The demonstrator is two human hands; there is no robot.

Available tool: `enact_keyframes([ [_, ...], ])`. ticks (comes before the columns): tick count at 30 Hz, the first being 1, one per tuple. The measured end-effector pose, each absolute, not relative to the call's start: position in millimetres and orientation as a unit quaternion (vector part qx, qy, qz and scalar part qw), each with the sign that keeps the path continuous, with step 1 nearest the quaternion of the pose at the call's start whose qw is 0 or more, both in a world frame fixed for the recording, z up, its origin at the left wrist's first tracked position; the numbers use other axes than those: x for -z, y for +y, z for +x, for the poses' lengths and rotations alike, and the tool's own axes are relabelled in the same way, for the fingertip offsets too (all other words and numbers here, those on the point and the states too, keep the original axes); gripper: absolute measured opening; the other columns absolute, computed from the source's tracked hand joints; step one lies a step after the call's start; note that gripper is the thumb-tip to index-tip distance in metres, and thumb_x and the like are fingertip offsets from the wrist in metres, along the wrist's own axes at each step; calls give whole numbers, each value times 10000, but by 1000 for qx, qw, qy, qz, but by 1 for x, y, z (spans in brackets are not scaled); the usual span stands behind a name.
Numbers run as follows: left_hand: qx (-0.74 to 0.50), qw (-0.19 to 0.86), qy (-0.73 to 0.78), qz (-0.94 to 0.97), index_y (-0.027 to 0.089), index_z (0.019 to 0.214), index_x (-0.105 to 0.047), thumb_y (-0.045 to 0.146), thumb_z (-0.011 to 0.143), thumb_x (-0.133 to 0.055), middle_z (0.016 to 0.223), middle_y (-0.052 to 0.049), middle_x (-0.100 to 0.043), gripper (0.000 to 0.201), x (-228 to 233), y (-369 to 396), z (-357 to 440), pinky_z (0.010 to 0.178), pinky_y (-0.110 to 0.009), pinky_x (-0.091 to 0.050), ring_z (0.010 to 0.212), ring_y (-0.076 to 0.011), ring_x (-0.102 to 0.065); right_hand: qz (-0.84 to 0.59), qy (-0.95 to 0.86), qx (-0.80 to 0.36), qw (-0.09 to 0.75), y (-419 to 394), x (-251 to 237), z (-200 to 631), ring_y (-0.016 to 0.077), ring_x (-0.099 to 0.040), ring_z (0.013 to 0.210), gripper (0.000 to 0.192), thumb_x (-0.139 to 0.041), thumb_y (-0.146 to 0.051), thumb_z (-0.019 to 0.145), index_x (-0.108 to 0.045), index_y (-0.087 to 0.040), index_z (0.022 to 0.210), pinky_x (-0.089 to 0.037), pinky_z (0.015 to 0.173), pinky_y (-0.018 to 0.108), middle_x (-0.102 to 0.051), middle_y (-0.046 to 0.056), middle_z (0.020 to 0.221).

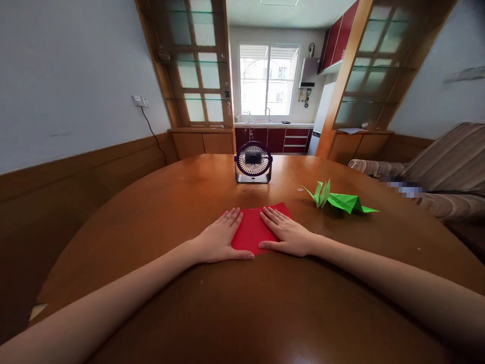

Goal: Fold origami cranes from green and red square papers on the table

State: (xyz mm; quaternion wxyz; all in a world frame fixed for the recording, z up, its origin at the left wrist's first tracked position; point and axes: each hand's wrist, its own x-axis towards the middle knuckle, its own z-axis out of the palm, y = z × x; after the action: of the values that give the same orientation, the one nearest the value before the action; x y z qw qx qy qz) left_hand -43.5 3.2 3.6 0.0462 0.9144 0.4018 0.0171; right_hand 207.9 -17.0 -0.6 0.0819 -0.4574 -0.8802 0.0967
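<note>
Resting flat on the round wooden desk (159, 212), the left hand (222, 237) is laid palm down over the left part of a red sheet of paper (253, 230), its fingers (232, 216) spread and released, nothing being gripped. The red sheet is placed near the middle of the desk, well in from the near edge, and only its central strip and far right corner are left uncovered. A small dark desk fan (253, 162) is seen beyond the sheet, toward the far edge, facing the camera. The right hand (290, 235) is pressed flat on the right part of the same sheet, fingers (273, 216) straight and released, the thumb laid along the sheet's near edge. Further right, apart from both hands, a folded green paper figure (343, 201) is set on the desk toward its right edge.
</note>
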Motion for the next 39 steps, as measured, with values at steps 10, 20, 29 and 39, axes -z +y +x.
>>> enact_keyframes([
  [10,43,36,438,897,36,1516,-85,858,699,-408,1556,-218,-1,1203,-16,5,-76,1175,-483,-117,1453,-359,-30,-423,-900,-88,50,-19,-4,233,302,-40,1468,1074,-380,-811,787,-129,-66,1517,-104,1207,447,-57,175,1571],
  [20,-148,-13,283,947,207,1406,-438,621,867,-505,1490,-144,-393,683,-18,-12,-50,1128,-497,-267,1377,-294,-357,-428,-897,-94,57,-21,-3,238,312,-52,1465,1067,-398,-799,793,-129,-64,1519,-122,1203,465,-57,191,1568],
  [29,-184,-166,102,963,149,974,-663,235,986,-391,809,-74,-674,285,-17,-22,-4,651,-270,-495,750,-168,-635,-447,-887,-85,78,-23,-4,235,308,-78,1463,1091,-391,-803,791,-177,0,1498,-144,1206,445,-99,223,1555],
  [39,-151,-189,120,963,147,1009,-644,220,999,-344,844,-89,-668,310,-16,-19,-8,593,-227,-480,777,-165,-641,-459,-878,-94,98,-23,-4,234,306,-93,1462,1037,-394,-778,814,-210,-19,1496,-155,1200,468,-126,211,1551],
])
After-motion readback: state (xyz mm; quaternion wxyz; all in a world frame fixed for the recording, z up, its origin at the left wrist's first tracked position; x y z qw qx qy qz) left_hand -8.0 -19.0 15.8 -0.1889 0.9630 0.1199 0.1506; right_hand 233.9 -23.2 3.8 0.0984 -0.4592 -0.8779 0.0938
